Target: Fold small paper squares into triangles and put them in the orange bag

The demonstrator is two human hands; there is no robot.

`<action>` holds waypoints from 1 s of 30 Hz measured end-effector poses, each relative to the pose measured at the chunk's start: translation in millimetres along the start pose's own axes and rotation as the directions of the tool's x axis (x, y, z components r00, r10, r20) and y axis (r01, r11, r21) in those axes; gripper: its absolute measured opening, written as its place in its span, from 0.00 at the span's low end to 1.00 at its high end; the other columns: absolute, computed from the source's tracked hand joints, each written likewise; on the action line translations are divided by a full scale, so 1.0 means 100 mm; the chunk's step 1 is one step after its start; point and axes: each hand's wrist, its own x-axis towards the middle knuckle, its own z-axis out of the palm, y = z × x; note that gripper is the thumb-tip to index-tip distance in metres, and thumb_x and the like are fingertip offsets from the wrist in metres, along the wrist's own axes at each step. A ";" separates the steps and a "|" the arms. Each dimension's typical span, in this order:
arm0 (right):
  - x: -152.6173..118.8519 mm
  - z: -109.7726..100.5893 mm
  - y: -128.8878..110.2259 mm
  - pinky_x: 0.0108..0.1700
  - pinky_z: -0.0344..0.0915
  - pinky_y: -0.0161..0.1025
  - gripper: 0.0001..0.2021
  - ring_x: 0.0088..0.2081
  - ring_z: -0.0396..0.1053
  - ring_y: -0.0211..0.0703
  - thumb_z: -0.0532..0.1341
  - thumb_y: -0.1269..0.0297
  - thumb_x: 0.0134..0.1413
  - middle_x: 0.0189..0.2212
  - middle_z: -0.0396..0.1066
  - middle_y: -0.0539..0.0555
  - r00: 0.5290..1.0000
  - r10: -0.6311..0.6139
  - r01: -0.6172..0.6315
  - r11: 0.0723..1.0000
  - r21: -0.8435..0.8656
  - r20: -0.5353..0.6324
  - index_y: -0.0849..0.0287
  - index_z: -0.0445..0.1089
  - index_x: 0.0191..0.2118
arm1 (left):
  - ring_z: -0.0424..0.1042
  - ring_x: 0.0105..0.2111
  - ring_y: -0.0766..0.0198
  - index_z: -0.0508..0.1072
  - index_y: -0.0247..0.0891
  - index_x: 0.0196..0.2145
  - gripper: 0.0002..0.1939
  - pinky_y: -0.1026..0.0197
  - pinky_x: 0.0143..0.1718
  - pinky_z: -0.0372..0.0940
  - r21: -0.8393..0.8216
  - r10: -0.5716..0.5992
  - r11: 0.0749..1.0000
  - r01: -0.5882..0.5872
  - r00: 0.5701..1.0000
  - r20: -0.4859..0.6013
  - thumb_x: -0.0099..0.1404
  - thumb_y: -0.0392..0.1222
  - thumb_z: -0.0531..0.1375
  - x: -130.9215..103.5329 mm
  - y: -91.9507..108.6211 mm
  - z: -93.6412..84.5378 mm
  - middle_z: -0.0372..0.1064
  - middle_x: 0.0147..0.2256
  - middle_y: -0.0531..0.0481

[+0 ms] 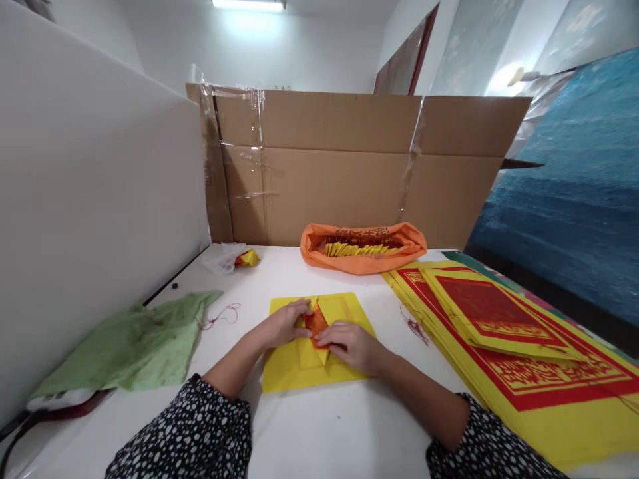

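In the head view, a small folded paper (pixel 316 323), orange in the middle with pointed yellow ends, lies on a larger yellow sheet (pixel 284 372). My left hand (pixel 288 324) grips its left side, thumb and fingers bent against the paper. From the right, my right hand (pixel 351 342) has its fingers closed together on the paper's lower right edge. The hands cover part of the folds. Beneath the yellow sheet is the white tabletop (pixel 309 432).
An orange cloth bag (pixel 362 267) full of yellow folded pieces stands behind. Stacked yellow sheets with red print (pixel 539 379) lie at right. A green cloth (pixel 144 339), red threads (pixel 222 316) and a plastic bag (pixel 223 259) are at left. A cardboard panel (pixel 339 179) closes the back.
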 end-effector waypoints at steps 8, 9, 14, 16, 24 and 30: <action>0.20 0.01 0.15 0.35 0.62 0.35 0.06 0.30 0.69 0.39 0.63 0.63 0.49 0.27 0.73 0.48 0.882 0.470 -0.442 0.809 0.386 0.026 0.60 0.74 0.31 | 0.71 0.35 0.60 0.72 0.38 0.46 0.20 0.62 0.38 0.65 -0.159 0.068 0.986 -0.058 0.996 0.059 0.53 0.32 0.61 -0.02 0.13 -0.03 0.72 0.38 0.49; 0.25 0.01 0.16 0.33 0.61 0.35 0.07 0.29 0.67 0.38 0.63 0.62 0.48 0.25 0.71 0.47 0.875 0.483 -0.454 0.799 0.393 0.030 0.60 0.72 0.30 | 0.71 0.34 0.61 0.72 0.38 0.44 0.17 0.63 0.37 0.64 -0.211 0.088 0.975 -0.068 0.993 0.084 0.54 0.32 0.60 -0.02 0.14 -0.04 0.72 0.37 0.50; 0.44 -0.02 0.11 0.30 0.56 0.34 0.07 0.25 0.60 0.36 0.62 0.63 0.48 0.21 0.63 0.45 0.897 0.441 -0.424 0.879 0.217 -0.034 0.59 0.66 0.25 | 0.72 0.35 0.62 0.70 0.36 0.33 0.07 0.62 0.37 0.65 -0.434 0.004 0.901 -0.001 1.000 0.006 0.61 0.43 0.58 0.01 0.12 -0.03 0.73 0.35 0.48; 0.45 0.00 0.05 0.32 0.57 0.35 0.04 0.26 0.61 0.36 0.60 0.65 0.50 0.23 0.64 0.45 0.912 0.400 -0.385 0.911 0.146 -0.089 0.58 0.67 0.28 | 0.72 0.34 0.61 0.68 0.36 0.30 0.11 0.61 0.37 0.65 -0.462 -0.067 0.886 0.030 0.996 -0.064 0.61 0.47 0.59 0.04 0.08 0.01 0.73 0.35 0.47; 0.16 0.06 0.03 0.43 0.65 0.39 0.19 0.37 0.70 0.40 0.60 0.71 0.51 0.34 0.69 0.49 0.839 0.487 -0.446 0.871 0.206 -0.242 0.54 0.63 0.50 | 0.73 0.40 0.57 0.67 0.37 0.22 0.13 0.57 0.44 0.65 -0.409 -0.140 0.910 0.074 0.981 -0.134 0.54 0.47 0.63 0.11 -0.07 0.05 0.72 0.44 0.43; 0.22 0.06 -0.03 0.42 0.65 0.41 0.16 0.35 0.68 0.41 0.59 0.73 0.50 0.31 0.66 0.48 0.811 0.530 -0.512 0.848 0.137 -0.247 0.55 0.64 0.46 | 0.73 0.36 0.57 0.69 0.37 0.23 0.11 0.57 0.40 0.66 -0.358 -0.225 0.921 0.157 0.962 -0.157 0.55 0.47 0.60 0.12 -0.01 0.06 0.75 0.39 0.46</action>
